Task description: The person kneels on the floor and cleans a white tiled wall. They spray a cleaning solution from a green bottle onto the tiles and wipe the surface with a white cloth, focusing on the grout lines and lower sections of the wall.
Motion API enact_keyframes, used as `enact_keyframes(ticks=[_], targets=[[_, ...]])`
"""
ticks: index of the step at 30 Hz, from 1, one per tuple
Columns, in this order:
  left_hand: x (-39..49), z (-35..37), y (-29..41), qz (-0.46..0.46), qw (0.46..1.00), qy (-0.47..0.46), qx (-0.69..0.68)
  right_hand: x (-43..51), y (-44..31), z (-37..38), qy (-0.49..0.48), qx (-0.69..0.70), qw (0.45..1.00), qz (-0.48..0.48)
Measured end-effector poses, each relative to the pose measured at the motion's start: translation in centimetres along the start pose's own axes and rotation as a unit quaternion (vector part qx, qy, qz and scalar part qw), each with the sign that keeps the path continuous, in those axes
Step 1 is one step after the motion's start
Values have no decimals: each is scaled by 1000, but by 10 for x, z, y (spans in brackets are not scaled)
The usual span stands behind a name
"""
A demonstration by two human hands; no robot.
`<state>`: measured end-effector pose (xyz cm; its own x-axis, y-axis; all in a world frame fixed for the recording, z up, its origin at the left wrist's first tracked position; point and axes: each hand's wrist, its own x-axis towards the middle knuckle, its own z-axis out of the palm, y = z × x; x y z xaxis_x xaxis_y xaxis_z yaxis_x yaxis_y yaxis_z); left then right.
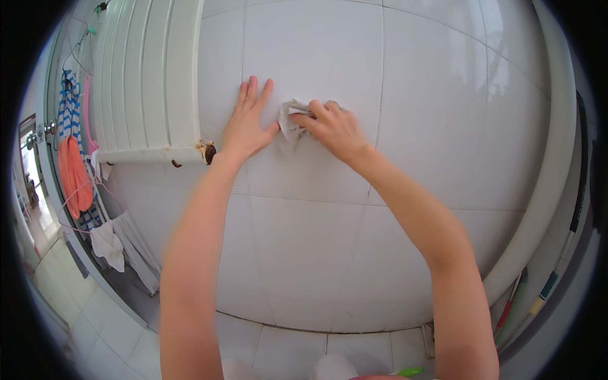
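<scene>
Before me stands a wall of white glossy tiles (304, 247). My right hand (335, 128) grips a crumpled white cloth or tissue (290, 124) and presses it against the wall. To its left, my left hand (249, 123) lies on the tiles with its fingers spread and nothing held. The left thumb tip is close to the cloth's left edge; whether they touch I cannot tell. Part of the cloth is hidden under my right fingers.
A white radiator (147, 85) with a rusty end is at upper left. Beyond it hang a striped cloth (69, 102), an orange bundle (76, 178) and white cloths (108, 244). A thick white pipe (546, 199) and long handles (577, 180) stand at right.
</scene>
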<state>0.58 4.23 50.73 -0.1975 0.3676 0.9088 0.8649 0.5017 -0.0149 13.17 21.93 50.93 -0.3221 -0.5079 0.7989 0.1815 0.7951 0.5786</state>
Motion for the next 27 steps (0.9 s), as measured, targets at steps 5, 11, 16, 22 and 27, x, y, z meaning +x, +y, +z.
enact_keyframes(ticks=[5,11,16,22,27], targets=[[-5,0,5,8,1000,1,-16,34,70,-33,17,-49,987,150],[-8,3,7,-1,1000,4,-7,53,97,-28,123,-70,967,213],[-7,3,11,-2,1000,8,-22,41,80,-23,133,-54,973,180],[-6,6,6,21,997,23,-65,9,41,-15,85,0,987,136],[-7,-4,8,19,999,-3,-27,20,62,-25,90,-72,989,95]])
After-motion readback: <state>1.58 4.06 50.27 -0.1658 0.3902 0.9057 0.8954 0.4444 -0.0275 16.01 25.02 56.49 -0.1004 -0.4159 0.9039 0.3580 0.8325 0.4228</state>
